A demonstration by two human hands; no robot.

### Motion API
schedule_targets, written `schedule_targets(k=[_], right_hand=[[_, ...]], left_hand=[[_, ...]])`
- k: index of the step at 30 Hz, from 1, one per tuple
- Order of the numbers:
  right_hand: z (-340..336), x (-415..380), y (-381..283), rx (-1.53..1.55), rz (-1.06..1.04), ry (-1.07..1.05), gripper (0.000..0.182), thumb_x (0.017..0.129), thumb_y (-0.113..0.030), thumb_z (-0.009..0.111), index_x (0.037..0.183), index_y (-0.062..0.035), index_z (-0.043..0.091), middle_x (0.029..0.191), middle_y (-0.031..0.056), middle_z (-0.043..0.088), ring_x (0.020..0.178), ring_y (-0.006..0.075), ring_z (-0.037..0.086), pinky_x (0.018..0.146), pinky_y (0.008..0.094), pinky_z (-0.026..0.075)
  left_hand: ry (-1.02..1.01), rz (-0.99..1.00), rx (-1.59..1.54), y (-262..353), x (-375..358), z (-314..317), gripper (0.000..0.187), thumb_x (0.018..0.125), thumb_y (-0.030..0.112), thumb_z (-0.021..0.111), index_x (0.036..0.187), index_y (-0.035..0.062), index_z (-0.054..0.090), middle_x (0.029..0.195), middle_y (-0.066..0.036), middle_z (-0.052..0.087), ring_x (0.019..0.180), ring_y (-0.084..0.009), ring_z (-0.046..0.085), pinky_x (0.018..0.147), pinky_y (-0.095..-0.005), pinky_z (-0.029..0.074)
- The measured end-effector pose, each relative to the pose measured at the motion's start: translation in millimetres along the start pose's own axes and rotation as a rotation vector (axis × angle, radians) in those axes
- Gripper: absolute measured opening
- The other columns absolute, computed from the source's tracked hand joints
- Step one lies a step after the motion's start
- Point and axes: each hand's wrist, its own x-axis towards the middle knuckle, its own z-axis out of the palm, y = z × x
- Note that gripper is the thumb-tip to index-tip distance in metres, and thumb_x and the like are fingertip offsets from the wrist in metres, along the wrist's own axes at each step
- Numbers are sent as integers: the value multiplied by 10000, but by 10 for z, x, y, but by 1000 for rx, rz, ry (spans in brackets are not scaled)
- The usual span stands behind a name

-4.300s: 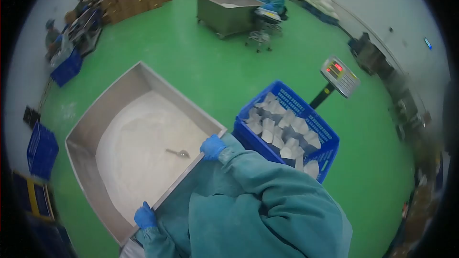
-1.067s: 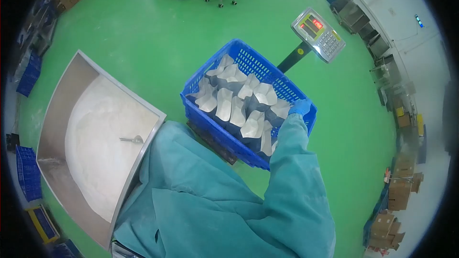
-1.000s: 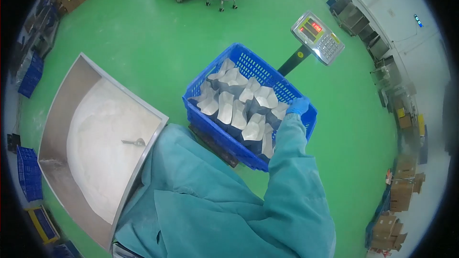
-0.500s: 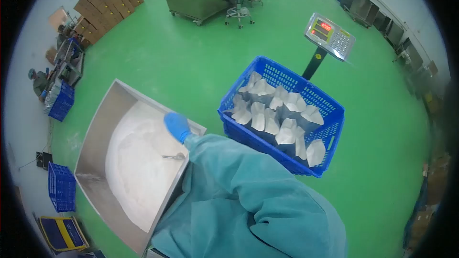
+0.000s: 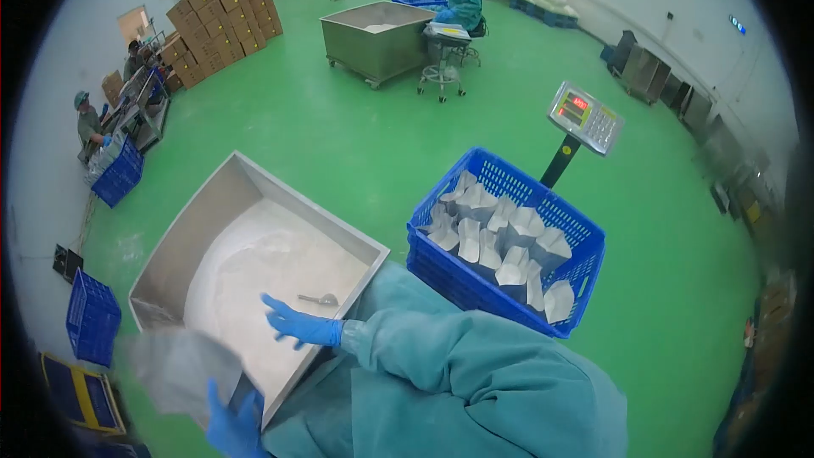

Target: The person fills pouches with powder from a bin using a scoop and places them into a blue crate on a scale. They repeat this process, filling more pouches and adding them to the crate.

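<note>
White powder (image 5: 254, 263) fills much of a metal bin (image 5: 174, 254) in front of me. My right hand (image 5: 303, 324), in a blue glove, hovers over the powder near the bin's right side, fingers spread and nothing in them. Just beyond it, a metal scoop (image 5: 320, 298) lies on the powder. Down at the lower left, my left hand (image 5: 233, 428), also gloved in blue, holds a grey pouch (image 5: 182, 369) by the bin's near wall; the pouch is blurred by motion and its mouth is not clear.
At right, a blue crate (image 5: 589, 267) with several upright silver bags (image 5: 496, 237) stands by a scale display (image 5: 585, 117). Another metal bin (image 5: 373, 42) and a seated person (image 5: 462, 0) are farther off. Blue crates (image 5: 91, 318) and stacked cartons (image 5: 220, 30) line the left.
My right hand has come off the bin's far rim and moved nearer, over the powder, fingers spreading. My left hand has come into view with the grey pouch. The camera view has tilted up.
</note>
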Motion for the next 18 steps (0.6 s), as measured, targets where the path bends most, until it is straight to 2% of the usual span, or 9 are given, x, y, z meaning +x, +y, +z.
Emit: schedule_targets(k=[1,2,4,5,8,10,11,14,18], right_hand=[[117,83,81,-78,-332,89,763,816,-440,595,1443,-206,227,1425,203,293,1182,376,445,957,423,419],[136,14,-47,-84,-321,80,763,816,-440,595,1443,-206,227,1425,203,293,1182,376,445,957,423,419],[167,-214,-658,-837,-466,-125,772,747,-308,676,1410,-190,297,1390,170,339,1114,361,503,852,419,477],[191,-243,-834,-1032,-421,-146,549,715,-239,655,1237,-145,514,1200,155,515,974,334,586,741,424,502],[130,23,-662,-1170,-122,-34,293,744,-211,595,1023,-127,627,1022,131,614,866,324,616,712,425,504],[63,180,-551,-1180,-226,85,207,775,-242,554,900,-124,668,881,119,645,790,314,627,683,416,501],[13,269,-661,-1204,-183,25,214,782,-251,549,909,-127,668,884,119,645,805,314,624,688,411,499],[0,541,-805,-1141,-274,-12,204,795,-257,550,888,-129,679,865,114,647,818,316,618,726,403,494],[142,960,-950,-592,-409,-52,121,799,-138,618,880,-80,686,831,92,669,787,219,640,701,321,501]], left_hand=[[-10,135,70,181,81,117,710,604,375,784,1233,146,547,597,-128,589,524,-288,578,520,-351,456],[15,208,60,398,149,239,658,632,361,752,1223,153,553,592,-106,599,480,-294,557,491,-375,441],[36,265,26,550,231,444,652,619,364,746,1208,152,565,560,-82,577,445,-293,531,469,-392,421],[44,295,48,608,267,499,653,614,360,749,1207,155,564,523,-70,547,418,-289,508,452,-395,410],[-127,243,106,761,296,373,667,628,344,744,1237,165,537,630,-56,565,550,-253,559,529,-384,431],[-88,487,39,911,330,183,623,679,338,731,1232,134,530,1025,-74,625,874,-262,603,746,-410,448],[-26,646,-24,879,284,67,621,695,326,708,1243,103,520,1287,-87,485,1125,-301,483,910,-459,360],[-213,696,-61,743,325,-33,627,696,328,697,1245,85,518,1345,-107,435,1153,-340,461,933,-484,347],[-202,496,274,-76,361,732,446,767,145,573,1208,86,543,1147,-103,554,988,-279,547,780,-409,455]])
